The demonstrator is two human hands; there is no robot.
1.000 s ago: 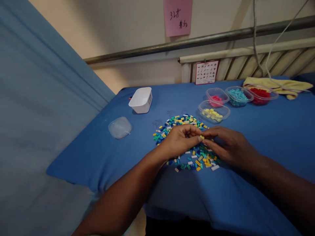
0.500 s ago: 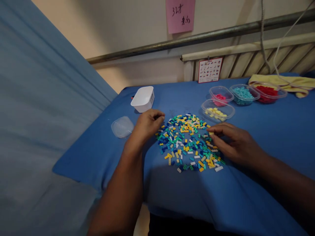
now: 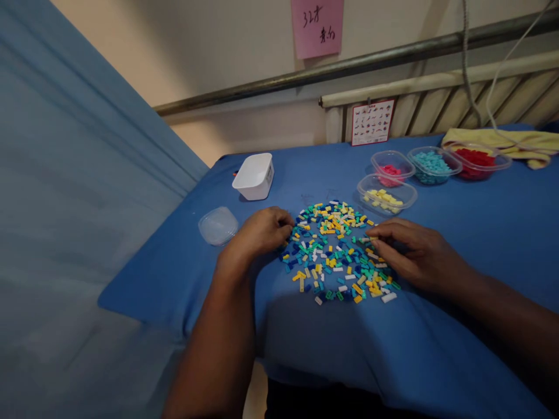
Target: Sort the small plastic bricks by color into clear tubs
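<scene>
Left hand point(image 3: 263, 230) at left edge of the brick pile point(image 3: 329, 247), centre of frame. Fingers curled down; can't tell if it has hold of anything. Right hand point(image 3: 413, 247) at the pile's right edge, thumb and index pinched on a small pale-yellow brick point(image 3: 374, 238). Clear tub point(image 3: 409, 195) with yellow bricks above it, right of centre. White box point(image 3: 257, 190) left of centre, upper half.

Blue cloth point(image 3: 174, 256) beneath bricks point(image 3: 336, 223), 1 white tub point(image 3: 261, 190)
</scene>
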